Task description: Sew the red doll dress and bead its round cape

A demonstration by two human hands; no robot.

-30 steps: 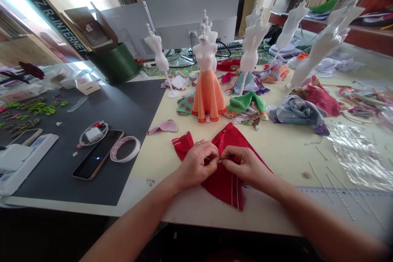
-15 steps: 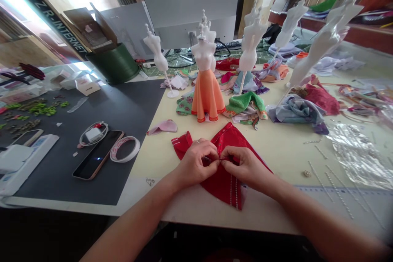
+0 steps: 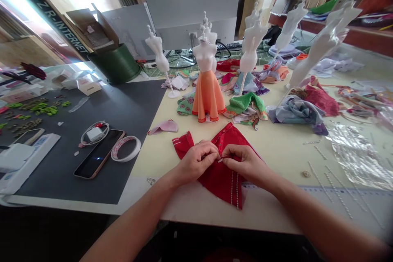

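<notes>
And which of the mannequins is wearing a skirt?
The front middle mannequin, just beyond the red cloth: its skirt is orange. No skirt shows on the others.

Red cloth (image 3: 215, 182), lower centre, partly hidden under left hand (image 3: 198, 159) and right hand (image 3: 245, 163); exact pinch too small to tell. Monitor (image 3: 190, 2) cut by top edge.

Smooth red cloth (image 3: 215, 185) with a faint sheen bore glittering beaded trim (image 3: 237, 190) on a matt cream tabletop (image 3: 153, 161). The orange skirt (image 3: 208, 92) was of softly draping, low-lustre fabric, its white dress form (image 3: 204, 55) of glossy, hard-looking plastic. Crumpled film (image 3: 357, 155) gleamed like foil, and loose bead chains (image 3: 338, 195) glinted. The smartphone (image 3: 100, 154) showed a slick, glassy screen, the charcoal mat (image 3: 135, 106) a dull finish, the box (image 3: 87, 30) plain cardboard, and the green drum (image 3: 115, 65) smooth, slightly shiny plastic.
</notes>
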